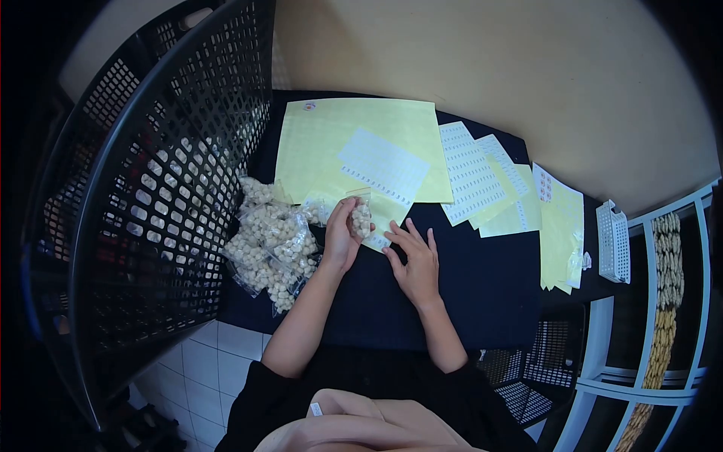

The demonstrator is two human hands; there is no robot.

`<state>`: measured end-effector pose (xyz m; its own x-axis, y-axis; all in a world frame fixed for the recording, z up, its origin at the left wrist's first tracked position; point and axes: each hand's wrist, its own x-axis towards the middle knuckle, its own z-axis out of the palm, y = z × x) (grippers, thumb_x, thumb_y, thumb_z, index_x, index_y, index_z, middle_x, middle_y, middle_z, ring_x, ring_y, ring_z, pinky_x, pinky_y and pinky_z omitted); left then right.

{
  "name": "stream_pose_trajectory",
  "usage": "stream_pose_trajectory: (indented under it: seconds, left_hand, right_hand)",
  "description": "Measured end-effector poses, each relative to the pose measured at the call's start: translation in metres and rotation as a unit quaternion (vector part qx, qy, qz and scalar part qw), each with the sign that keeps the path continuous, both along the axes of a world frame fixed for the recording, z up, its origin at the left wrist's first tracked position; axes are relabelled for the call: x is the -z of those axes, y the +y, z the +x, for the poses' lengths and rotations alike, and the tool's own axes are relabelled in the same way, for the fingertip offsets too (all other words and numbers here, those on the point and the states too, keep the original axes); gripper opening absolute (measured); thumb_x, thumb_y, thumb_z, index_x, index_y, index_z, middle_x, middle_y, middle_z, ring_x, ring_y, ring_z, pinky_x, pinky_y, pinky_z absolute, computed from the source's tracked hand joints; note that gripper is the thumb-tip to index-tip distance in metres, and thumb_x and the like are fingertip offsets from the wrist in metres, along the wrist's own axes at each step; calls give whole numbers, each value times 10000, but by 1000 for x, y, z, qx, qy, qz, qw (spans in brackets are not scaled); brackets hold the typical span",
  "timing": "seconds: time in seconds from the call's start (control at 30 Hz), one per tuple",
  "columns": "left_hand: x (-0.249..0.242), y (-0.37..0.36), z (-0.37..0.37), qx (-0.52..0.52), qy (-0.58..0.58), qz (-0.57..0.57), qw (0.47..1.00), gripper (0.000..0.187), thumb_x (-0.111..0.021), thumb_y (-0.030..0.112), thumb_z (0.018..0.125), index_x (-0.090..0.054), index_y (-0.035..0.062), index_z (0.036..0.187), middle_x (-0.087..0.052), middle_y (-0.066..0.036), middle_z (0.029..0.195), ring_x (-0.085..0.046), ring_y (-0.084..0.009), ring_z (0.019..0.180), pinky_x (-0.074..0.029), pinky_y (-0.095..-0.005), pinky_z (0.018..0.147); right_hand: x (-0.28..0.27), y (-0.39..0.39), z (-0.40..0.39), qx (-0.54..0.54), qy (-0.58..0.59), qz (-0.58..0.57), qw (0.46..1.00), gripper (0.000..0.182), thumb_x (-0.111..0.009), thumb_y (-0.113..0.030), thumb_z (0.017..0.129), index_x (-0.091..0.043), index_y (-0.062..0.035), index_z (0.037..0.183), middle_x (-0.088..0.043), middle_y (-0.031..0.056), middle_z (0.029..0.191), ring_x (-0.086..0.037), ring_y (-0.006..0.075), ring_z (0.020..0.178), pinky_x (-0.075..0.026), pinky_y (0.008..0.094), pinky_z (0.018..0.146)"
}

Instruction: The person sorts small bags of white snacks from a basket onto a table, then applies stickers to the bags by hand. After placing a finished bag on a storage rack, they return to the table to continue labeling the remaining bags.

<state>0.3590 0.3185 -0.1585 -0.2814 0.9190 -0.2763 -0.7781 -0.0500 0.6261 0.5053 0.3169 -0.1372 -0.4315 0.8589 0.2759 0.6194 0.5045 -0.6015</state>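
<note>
My left hand (343,235) is closed around a small clear plastic bag (361,215) filled with pale, round pieces. Just to its right, my right hand (413,260) rests with fingers spread at the lower edge of a sticker sheet (380,215), whose backing is pale yellow. Whether its fingertips pinch a sticker is too small to make out. Left of my left hand lies a heap of similar filled bags (275,241) on the dark tablecloth (482,286). Beneath the sticker sheet's upper part is a large yellow sheet (316,151).
A large black perforated basket (143,248) stands along the left side. More label sheets (474,173) fan out at the right, beside yellow sheets (561,233) and a small white basket (614,241). A black crate (553,346) sits low at the right, near a light-blue metal frame (640,392).
</note>
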Motion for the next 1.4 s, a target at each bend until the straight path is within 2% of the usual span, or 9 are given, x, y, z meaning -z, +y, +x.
stream_pose_trajectory:
  seconds: [0.2, 0.33, 0.4, 0.5, 0.57, 0.7, 0.83, 1.0, 1.4]
  left_hand:
    - [1, -2, -1, 14, 7, 17, 1000, 191, -449, 250, 855, -490, 82, 936, -527, -25, 820, -526, -124, 744, -466, -285, 611]
    - [-7, -3, 4, -19, 24, 24, 999, 159, -443, 208, 865, -487, 70, 931, -520, -17, 845, -524, -106, 760, -462, -263, 630]
    - [-6, -2, 6, -39, 35, 30, 998, 138, -443, 175, 870, -482, 55, 926, -510, -13, 859, -519, -93, 762, -455, -241, 642]
    - [-1, 3, 6, -106, 148, 95, 979, 115, -461, 145, 867, -488, 40, 906, -530, -19, 867, -506, -67, 784, -435, -214, 649]
    - [-7, 0, 9, -104, 258, 67, 958, 104, -461, 128, 869, -498, 31, 871, -558, -31, 864, -502, -53, 769, -422, -201, 652]
    - [-9, -3, 14, -70, 255, 60, 963, 141, -441, 146, 882, -511, 32, 839, -578, -34, 837, -506, -51, 708, -415, -187, 642]
    - [-6, -3, 16, -88, 249, 73, 962, 171, -412, 157, 894, -514, 27, 845, -554, -7, 788, -476, -28, 705, -402, -182, 634]
    - [2, -2, 12, -83, 277, 75, 954, 196, -390, 195, 905, -511, 48, 860, -562, -11, 838, -502, -36, 732, -407, -181, 649]
    - [-14, -5, 19, -70, 267, 100, 956, 99, -453, 82, 866, -504, 6, 903, -573, -66, 888, -538, -86, 829, -445, -210, 716]
  right_hand:
    - [0, -2, -1, 9, 17, 70, 997, 110, -622, -118, 713, -604, -110, 821, -622, 19, 925, -469, 228, 1097, -169, 470, 995]
    - [3, -2, 0, 4, 17, 94, 995, 77, -625, -93, 696, -598, -111, 766, -627, 14, 884, -494, 233, 1066, -164, 475, 994]
    - [2, -1, 1, 17, 57, 44, 997, 51, -619, -79, 694, -593, -100, 732, -628, 24, 884, -522, 239, 1026, -167, 476, 992]
    - [1, 9, 4, 82, 249, -11, 965, 25, -611, -67, 707, -586, -62, 712, -629, 56, 885, -552, 232, 975, -251, 472, 953]
    - [-1, 15, 5, 80, 333, -42, 938, 47, -614, -56, 714, -608, -23, 748, -605, 97, 949, -552, 216, 943, -336, 382, 903]
    - [-11, 26, -18, 38, 406, -78, 910, 81, -618, -50, 717, -625, -1, 781, -579, 128, 990, -534, 201, 945, -376, 300, 856]
    - [-5, 29, -45, 39, 424, -141, 894, 69, -601, -41, 748, -623, 7, 793, -533, 116, 1063, -488, 172, 990, -354, 286, 870]
    - [8, 29, -52, 65, 444, -138, 883, 81, -633, -76, 714, -642, -14, 766, -571, 114, 997, -528, 196, 962, -369, 319, 872]
    - [0, 27, -50, 102, 369, -28, 923, 74, -672, -70, 667, -644, -36, 728, -588, 113, 981, -541, 222, 943, -400, 330, 835]
